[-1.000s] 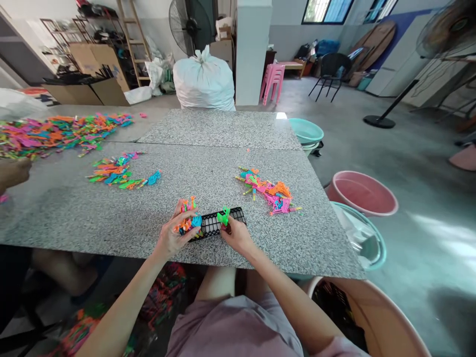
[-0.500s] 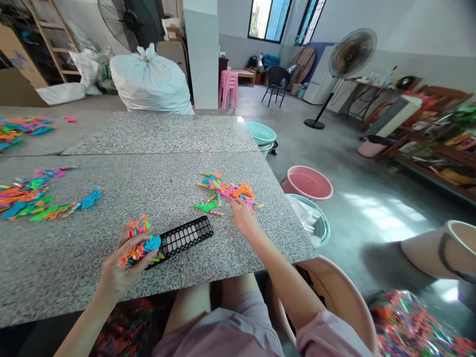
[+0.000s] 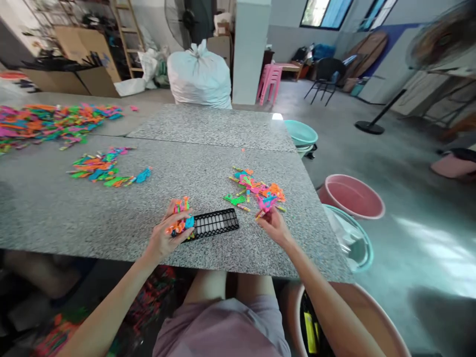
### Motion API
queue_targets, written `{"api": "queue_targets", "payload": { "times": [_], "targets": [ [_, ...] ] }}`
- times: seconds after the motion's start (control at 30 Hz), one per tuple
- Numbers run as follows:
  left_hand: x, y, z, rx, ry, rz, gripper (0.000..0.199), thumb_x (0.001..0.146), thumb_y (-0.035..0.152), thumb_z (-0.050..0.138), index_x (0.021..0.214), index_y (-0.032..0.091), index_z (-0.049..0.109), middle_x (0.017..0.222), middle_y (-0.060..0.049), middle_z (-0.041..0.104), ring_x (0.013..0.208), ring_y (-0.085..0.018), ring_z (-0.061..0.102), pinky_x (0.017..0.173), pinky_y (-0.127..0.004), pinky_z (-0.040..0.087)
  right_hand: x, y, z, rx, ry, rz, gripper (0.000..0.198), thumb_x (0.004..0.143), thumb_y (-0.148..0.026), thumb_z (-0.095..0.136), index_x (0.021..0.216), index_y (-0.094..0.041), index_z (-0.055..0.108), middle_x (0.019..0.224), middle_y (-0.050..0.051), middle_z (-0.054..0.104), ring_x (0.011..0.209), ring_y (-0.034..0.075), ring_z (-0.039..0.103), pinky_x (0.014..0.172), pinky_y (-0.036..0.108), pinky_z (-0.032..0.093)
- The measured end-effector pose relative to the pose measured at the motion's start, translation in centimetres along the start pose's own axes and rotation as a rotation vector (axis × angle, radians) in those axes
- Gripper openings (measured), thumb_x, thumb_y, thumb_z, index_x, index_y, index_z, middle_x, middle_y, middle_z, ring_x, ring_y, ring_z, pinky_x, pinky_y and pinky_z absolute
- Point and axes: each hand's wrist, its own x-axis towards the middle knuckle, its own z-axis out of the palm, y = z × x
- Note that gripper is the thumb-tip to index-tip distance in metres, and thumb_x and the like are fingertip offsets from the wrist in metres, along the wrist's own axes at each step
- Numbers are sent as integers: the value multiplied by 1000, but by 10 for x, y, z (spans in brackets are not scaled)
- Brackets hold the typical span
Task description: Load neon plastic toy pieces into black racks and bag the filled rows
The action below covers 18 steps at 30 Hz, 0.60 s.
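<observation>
My left hand point(image 3: 162, 234) is closed around several bright plastic toy pieces point(image 3: 181, 225), orange, pink, green and blue, bunched at the left end of a black lattice basket point(image 3: 217, 224). The right part of this long, narrow basket shows a whitish bottom. At the near edge of a loose pile of toy pieces point(image 3: 256, 186), my right hand point(image 3: 274, 225) pinches a pink-and-blue toy piece point(image 3: 266, 203) with a yellowish stick-like end. A green toy piece point(image 3: 235, 200) lies between the basket and the pile. The exact kind of toy is too small to tell.
On the speckled table point(image 3: 178, 131) lie a smaller heap of pieces point(image 3: 102, 166) and a large heap point(image 3: 55, 121) at far left. Tubs, one pink point(image 3: 351, 196), stand beyond the right edge. A big peach tub point(image 3: 372, 312) is by my right thigh.
My right hand has drawn back slightly from the pile and now holds a pink-and-blue toy piece. The left hand stays at the basket's left end. The camera view has turned left.
</observation>
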Motion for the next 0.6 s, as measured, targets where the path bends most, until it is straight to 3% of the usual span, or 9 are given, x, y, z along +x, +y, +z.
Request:
{"api": "queue_targets", "payload": {
  "times": [0.07, 0.2, 0.3, 0.43, 0.6],
  "targets": [
    [1, 2, -1, -9, -17, -3, 33, 91, 44, 61, 117, 25, 67, 125, -8, 72, 138, -29, 50, 116, -48, 42, 6, -18, 31, 125, -85, 43, 19, 83, -36, 60, 90, -20, 53, 73, 1, 64, 64, 16, 60, 60, 27, 48],
    [0, 5, -3, -32, -38, -3, 35, 92, 41, 61, 122, 24, 65, 130, -8, 69, 144, -28, 44, 116, -48, 41, 28, -56, 77, -53, -160, -22, 5, 76, -22, 59, 77, -20, 55, 69, -1, 60, 66, 16, 58, 65, 26, 46],
    [0, 7, -3, -31, -42, -16, 34, 92, 42, 60, 120, 23, 66, 130, -8, 69, 145, -28, 41, 118, -48, 39, 44, -80, 105, -132, -205, -62, 15, 71, -12, 60, 84, -18, 58, 74, -1, 63, 70, 15, 61, 67, 24, 46],
    [0, 5, -1, -14, -27, -2, 33, 92, 41, 61, 119, 23, 66, 128, -8, 70, 144, -29, 43, 117, -50, 40, 57, -96, 141, -63, -301, -172, 24, 75, -10, 63, 98, -18, 61, 86, 0, 71, 78, 14, 67, 74, 22, 48],
    [-2, 1, 1, -1, -23, 21, 29, 92, 41, 62, 115, 24, 66, 126, -7, 72, 138, -29, 51, 117, -51, 40, 62, -102, 159, -320, -378, -280, 27, 76, -13, 70, 103, -18, 66, 95, 6, 74, 91, 20, 70, 82, 25, 50]
  ]
}}
